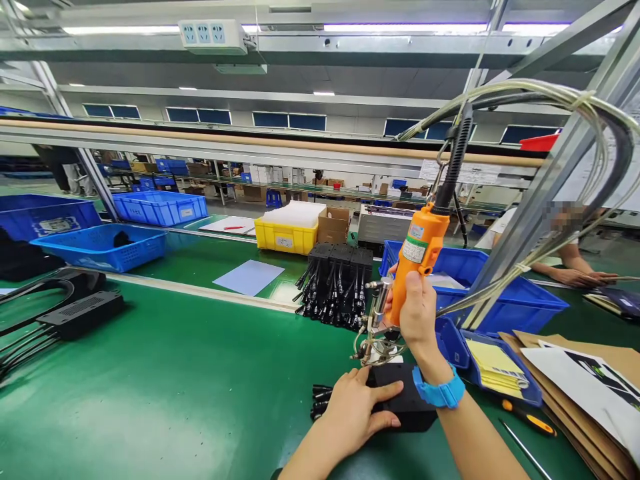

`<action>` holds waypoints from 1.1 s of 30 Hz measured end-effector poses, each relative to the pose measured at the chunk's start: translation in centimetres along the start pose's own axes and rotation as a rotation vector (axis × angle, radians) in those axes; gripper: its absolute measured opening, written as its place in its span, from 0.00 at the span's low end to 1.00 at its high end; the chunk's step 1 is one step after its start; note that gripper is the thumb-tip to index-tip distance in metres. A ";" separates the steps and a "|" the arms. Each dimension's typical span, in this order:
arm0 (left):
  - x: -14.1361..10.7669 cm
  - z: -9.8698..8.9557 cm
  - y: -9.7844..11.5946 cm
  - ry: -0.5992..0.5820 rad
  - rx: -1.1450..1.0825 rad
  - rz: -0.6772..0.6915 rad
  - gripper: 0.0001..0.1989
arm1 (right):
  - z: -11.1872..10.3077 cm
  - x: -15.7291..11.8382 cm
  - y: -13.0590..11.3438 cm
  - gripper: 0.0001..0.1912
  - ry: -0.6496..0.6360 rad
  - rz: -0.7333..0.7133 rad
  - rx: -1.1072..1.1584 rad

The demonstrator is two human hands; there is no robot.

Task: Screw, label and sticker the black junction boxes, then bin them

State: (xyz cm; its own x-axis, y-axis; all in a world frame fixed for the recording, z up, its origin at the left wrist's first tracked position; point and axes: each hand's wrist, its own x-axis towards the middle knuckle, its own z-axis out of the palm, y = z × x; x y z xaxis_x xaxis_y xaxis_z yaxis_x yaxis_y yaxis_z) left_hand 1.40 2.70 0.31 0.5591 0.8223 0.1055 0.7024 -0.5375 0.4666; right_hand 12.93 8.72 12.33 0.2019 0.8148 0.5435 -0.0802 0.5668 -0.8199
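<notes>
My right hand [419, 313] is wrapped round an orange electric screwdriver [419, 248], which hangs from a black coiled cord. The driver's metal lower end is over a black box [407, 400] on the bench. A blue strap circles my right wrist. My left hand [357, 407] lies on top of that box with fingers spread, pressing it flat. Short black cables [321, 399] with connectors stick out of its left side. Behind, a stack of similar black boxes [340, 257] stands with cable ends hanging toward me. The driver's tip and the screw spot are hard to make out.
The green bench [200, 380] holds a black cabled box [83, 315] at left. Blue crates [125, 257], a yellow bin [285, 235] and a purple-blue sheet [250, 277] are farther back. At right are yellow slips [493, 363], cardboard [575, 413] and a screwdriver [529, 418]. A person's hands [583, 275] show beyond.
</notes>
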 end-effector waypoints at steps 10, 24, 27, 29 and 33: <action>-0.3 0.7 -0.1 0.095 0.031 0.092 0.26 | -2.0 0.1 -5.4 0.24 0.181 -0.170 -0.029; 0.6 1.3 -1.3 0.335 -0.255 0.175 0.37 | -2.0 -3.0 -3.7 0.24 0.053 0.013 -0.002; 0.6 1.4 -1.1 0.354 -0.305 0.171 0.37 | -1.9 -3.5 -3.3 0.24 0.058 -0.015 -0.048; 0.7 1.5 -1.1 0.362 -0.321 0.157 0.34 | -1.8 -3.8 -3.4 0.23 0.071 -0.041 -0.087; 0.7 1.9 -1.2 0.352 -0.333 0.119 0.31 | -1.4 -4.7 -3.6 0.21 0.083 -0.079 -0.116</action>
State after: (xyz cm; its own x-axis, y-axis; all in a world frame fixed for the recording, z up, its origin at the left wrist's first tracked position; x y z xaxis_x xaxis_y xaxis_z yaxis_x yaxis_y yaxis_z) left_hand 1.76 3.54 -1.90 0.4039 0.8029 0.4384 0.4318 -0.5898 0.6824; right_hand 13.61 2.69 12.52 0.2835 0.7529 0.5940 0.0510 0.6067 -0.7933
